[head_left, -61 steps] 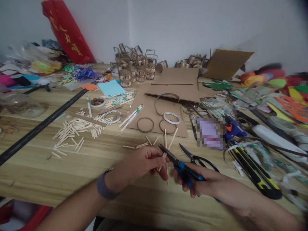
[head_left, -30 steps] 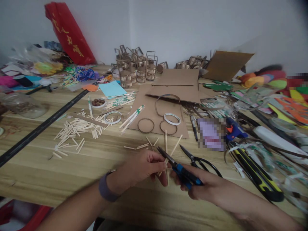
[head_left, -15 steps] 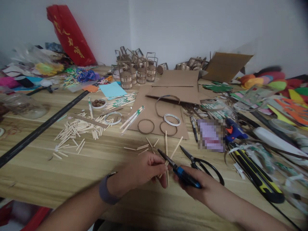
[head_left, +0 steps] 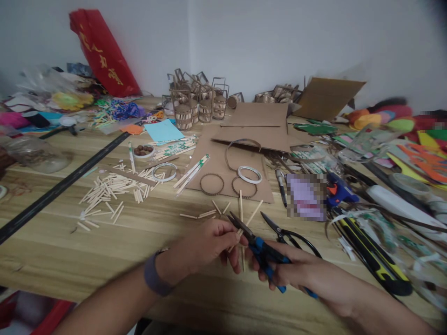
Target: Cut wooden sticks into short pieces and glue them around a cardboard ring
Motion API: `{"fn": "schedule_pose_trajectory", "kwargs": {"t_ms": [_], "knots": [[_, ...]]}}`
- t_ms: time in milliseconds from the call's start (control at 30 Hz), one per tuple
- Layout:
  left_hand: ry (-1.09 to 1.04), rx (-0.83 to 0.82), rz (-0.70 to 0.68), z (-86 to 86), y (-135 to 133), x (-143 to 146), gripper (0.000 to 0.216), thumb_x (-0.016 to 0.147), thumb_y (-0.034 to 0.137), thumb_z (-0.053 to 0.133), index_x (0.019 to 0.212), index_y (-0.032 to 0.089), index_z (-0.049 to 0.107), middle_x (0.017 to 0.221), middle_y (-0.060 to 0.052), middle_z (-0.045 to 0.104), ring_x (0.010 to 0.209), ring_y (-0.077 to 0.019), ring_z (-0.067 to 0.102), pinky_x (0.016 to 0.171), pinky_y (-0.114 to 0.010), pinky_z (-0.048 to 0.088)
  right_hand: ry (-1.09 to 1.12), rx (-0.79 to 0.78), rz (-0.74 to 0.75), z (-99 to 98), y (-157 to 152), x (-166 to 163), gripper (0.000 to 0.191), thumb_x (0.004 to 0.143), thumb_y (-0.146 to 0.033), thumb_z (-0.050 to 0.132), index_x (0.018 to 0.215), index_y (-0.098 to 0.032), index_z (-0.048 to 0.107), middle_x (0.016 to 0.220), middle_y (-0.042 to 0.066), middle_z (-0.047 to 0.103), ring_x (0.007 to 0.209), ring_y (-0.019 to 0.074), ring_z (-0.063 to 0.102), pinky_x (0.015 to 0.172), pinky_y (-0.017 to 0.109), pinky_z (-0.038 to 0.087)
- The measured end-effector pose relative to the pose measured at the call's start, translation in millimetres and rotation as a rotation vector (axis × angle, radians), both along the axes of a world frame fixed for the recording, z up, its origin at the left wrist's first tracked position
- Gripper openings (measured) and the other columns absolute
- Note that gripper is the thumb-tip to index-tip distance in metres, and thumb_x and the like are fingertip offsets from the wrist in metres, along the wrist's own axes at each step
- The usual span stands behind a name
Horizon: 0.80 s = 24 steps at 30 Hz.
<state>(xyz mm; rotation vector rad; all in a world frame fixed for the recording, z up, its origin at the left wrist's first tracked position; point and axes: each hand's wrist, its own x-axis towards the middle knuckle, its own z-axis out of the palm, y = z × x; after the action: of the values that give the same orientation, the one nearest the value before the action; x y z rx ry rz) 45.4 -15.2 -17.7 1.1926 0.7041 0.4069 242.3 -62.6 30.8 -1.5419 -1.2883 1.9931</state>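
My left hand [head_left: 218, 242], a band on its wrist, pinches a thin wooden stick [head_left: 254, 212] that slants up to the right. My right hand [head_left: 279, 265] grips blue-and-black-handled shears [head_left: 261, 249], their handles spread and pointed blades parted. The blades cross the held stick just beside my left fingertips. A second stick [head_left: 240, 203] runs almost straight away from me behind the blades; whether my hand touches it is hidden. Short cut stick pieces [head_left: 206, 213] lie beyond my left hand. Black-handled scissors [head_left: 291, 238] rest on the table beside the shears.
A heap of short sticks [head_left: 108, 188] lies to the left. Ahead, cardboard [head_left: 195, 174] carries two brown rings and a tape roll [head_left: 249, 174]. Small lidded baskets [head_left: 184, 116] stand at the back. To the right lie a yellow-and-black utility knife [head_left: 375, 251] and a blue glue gun [head_left: 340, 190].
The shears have opened: their handles have spread apart in my right hand and the blades have parted. My left hand has barely moved, still pinching the stick.
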Motion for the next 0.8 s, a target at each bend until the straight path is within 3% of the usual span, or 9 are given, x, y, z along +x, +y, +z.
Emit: {"fn": "schedule_pose_trajectory", "kwargs": {"t_ms": [367, 533, 700, 800], "knots": [[0.006, -0.020, 0.013, 1.3, -1.7, 1.2, 0.028, 0.079, 0.044, 0.051, 0.077, 0.016, 0.056, 0.047, 0.005, 0.050, 0.047, -0.0097, 0.053, 0.049, -0.022, 0.033, -0.017, 0.099, 0.063, -30.0, -0.6, 0.5, 0.025, 0.060, -0.020, 0.052, 0.085, -0.018, 0.055, 0.071, -0.002, 0.047, 0.062, 0.0114, 0.043, 0.054, 0.024, 0.038], [-0.060, -0.015, 0.035, -0.7, -0.7, 1.2, 0.037, 0.079, 0.051, 0.054, 0.081, 0.014, 0.056, 0.048, 0.005, 0.049, 0.047, -0.0103, 0.052, 0.051, -0.023, 0.035, -0.056, 0.163, 0.062, -23.1, -1.4, -1.2, 0.024, 0.064, -0.019, 0.054, 0.088, -0.019, 0.057, 0.072, -0.002, 0.049, 0.065, 0.0126, 0.045, 0.058, 0.025, 0.038], [-0.165, 0.062, 0.252, 2.4, 5.0, -2.0, 0.037, 0.082, 0.054, 0.052, 0.083, 0.017, 0.053, 0.051, 0.007, 0.042, 0.047, -0.0091, 0.045, 0.051, -0.023, 0.037, -0.010, 0.235, -0.057, -20.9, -4.4, -1.0, 0.026, 0.072, -0.028, 0.058, 0.095, -0.019, 0.059, 0.090, 0.005, 0.061, 0.084, 0.0196, 0.055, 0.073, 0.031, 0.044], [0.037, 0.174, 0.329, 1.6, 7.8, -5.4, 0.037, 0.086, 0.053, 0.045, 0.084, 0.017, 0.053, 0.052, 0.007, 0.040, 0.047, -0.0091, 0.041, 0.048, -0.022, 0.034, -0.240, 0.456, -0.087, -30.8, -1.9, 0.8, 0.019, 0.079, -0.038, 0.056, 0.087, -0.020, 0.057, 0.079, 0.003, 0.058, 0.072, 0.0186, 0.053, 0.068, 0.031, 0.044]]}}
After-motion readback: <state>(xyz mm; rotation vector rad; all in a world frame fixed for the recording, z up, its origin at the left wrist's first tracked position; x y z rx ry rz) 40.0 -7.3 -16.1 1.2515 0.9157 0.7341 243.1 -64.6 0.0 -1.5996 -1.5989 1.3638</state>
